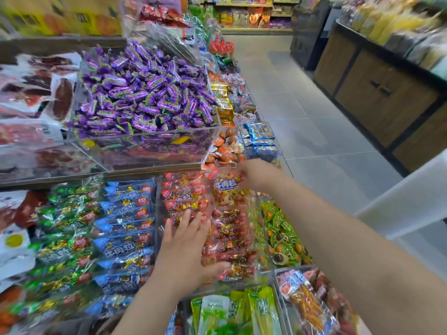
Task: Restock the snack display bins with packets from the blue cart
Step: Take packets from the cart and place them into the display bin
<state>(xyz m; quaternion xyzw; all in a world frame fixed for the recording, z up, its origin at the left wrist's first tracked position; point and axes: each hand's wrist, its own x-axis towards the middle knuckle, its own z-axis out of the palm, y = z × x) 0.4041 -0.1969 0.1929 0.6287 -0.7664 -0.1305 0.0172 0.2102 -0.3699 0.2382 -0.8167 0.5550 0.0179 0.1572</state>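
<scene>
Green-and-white pouches (229, 313) stand nearest the camera, and both forearms reach over them to the clear acrylic bin (157, 213) of red-wrapped snack packets (183, 197). The left hand (186, 247) lies flat on those packets with its fingers straight and spread, pressing the pile down and holding nothing. The right hand (258, 175) is at the far end of the same bin. Its fingers look curled round the top edge of a clear bag of red snacks with a blue label (228, 187), though motion blur makes the exact pinch hard to read. The bag hangs over the bin's back right corner, partly among the packets already there. The blue cart is out of view.

This looks like the placing step, with one bag being fitted into a nearly full bin. Next, the bag probably needs lowering flat, label up, while the left hand keeps the neighbouring rows from sliding, and then releasing.
</scene>
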